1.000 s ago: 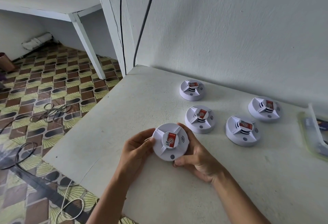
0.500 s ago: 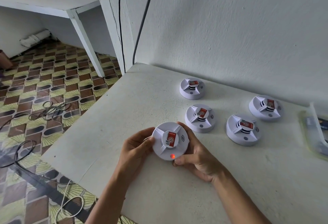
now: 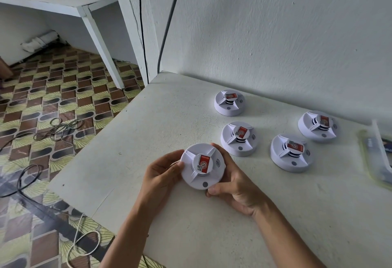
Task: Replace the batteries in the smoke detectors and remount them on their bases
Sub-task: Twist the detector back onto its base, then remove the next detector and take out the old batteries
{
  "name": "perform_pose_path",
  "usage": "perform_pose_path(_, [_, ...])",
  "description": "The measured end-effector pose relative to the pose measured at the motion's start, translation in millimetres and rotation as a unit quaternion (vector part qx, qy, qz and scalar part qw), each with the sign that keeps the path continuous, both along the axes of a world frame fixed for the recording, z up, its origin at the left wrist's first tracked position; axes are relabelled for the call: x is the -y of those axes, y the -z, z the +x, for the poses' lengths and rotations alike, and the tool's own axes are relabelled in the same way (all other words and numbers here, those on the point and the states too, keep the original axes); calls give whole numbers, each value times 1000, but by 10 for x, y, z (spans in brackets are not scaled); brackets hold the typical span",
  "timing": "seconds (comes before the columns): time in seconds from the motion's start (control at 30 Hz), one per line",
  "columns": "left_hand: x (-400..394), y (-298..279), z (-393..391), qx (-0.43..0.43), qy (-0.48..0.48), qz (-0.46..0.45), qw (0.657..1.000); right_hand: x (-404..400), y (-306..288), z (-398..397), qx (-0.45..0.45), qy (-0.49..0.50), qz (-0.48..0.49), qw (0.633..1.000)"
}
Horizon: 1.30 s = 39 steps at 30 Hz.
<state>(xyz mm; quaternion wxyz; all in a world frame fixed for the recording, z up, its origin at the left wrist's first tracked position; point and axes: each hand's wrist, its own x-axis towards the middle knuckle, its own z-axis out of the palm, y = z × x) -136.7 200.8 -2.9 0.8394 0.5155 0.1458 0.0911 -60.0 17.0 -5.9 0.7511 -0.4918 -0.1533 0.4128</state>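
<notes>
Hands, left [image 3: 161, 174] and right [image 3: 231, 185], grip the smoke detector [image 3: 202, 165] by its rim, near four others; twist evenly, keeping it level.

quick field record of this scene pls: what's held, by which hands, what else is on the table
held item: smoke detector, sticker side up, indicator unlit
left hand: grips its left rim
right hand: fingers curled round its right rim
other detectors: four resting on the table, untouched: back one, middle one, right front one, far right one
right edge: clear plastic package, contents unclear
</notes>
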Motion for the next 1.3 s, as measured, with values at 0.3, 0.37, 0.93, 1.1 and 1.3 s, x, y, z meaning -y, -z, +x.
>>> perform_pose_path(0.3, [-1, 3, -2, 9, 5, -1, 1000, -4, -33, -6, -3, 1, 4, 1000])
perform_pose_path(0.37, [-1, 7, 6, 10, 8, -8, 1000, -3, -37, -13, -3, 4, 5, 1000])
perform_pose_path(0.93, [271, -794, 1024, -35, 85, 64, 994, 249, -848, 395, 411, 193, -322, 830])
perform_pose_path(1.1, [546, -974, 1748, -11, 120, 163, 979, 418, -1126, 1046, 455, 222, -470, 723])
perform_pose_path(1.3, [571, -666, 2416, 22, 110, 600, 792, 581, -914, 1695, 413, 164, -592, 672])
